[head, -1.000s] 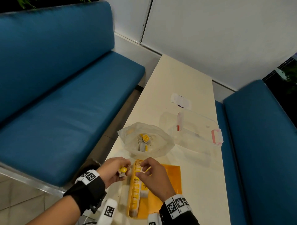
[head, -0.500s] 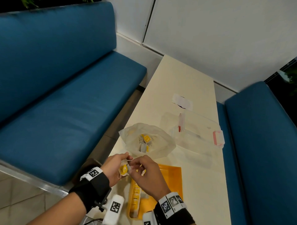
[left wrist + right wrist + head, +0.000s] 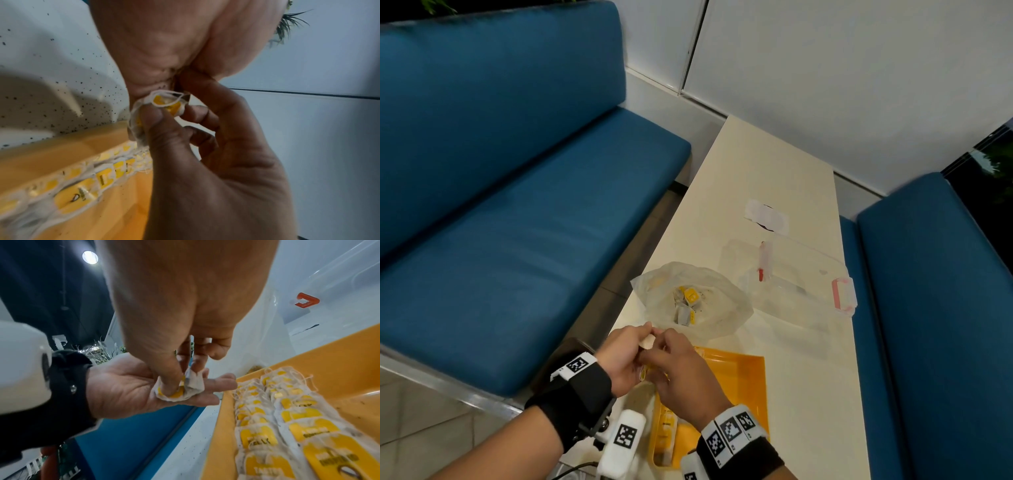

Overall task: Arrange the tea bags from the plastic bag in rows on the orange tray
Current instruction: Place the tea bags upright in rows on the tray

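Observation:
A small white tea bag point(image 3: 648, 341) with a yellow tag is held between both hands, just left of the orange tray point(image 3: 743, 383). In the right wrist view the tea bag point(image 3: 191, 384) lies across the fingers of my upturned left hand point(image 3: 185, 395). My right hand point(image 3: 179, 382) pinches it from above with thumb and fingers. In the head view my left hand point(image 3: 643, 334) and right hand point(image 3: 659, 346) meet over the table's left edge. Two rows of tea bags point(image 3: 287, 418) fill the tray's left side. The crumpled clear plastic bag point(image 3: 719, 308) beyond holds several more tea bags point(image 3: 688, 301).
A clear plastic box point(image 3: 798, 281) with pink latches sits behind the tray on the right. A white paper slip point(image 3: 767, 217) lies farther up the cream table point(image 3: 767, 164). Blue benches point(image 3: 517, 240) flank the table on both sides.
My right hand left the tray's row of tea bags and came over to the left hand, where it now pinches the tea bag. Both hands shifted slightly toward the plastic bag.

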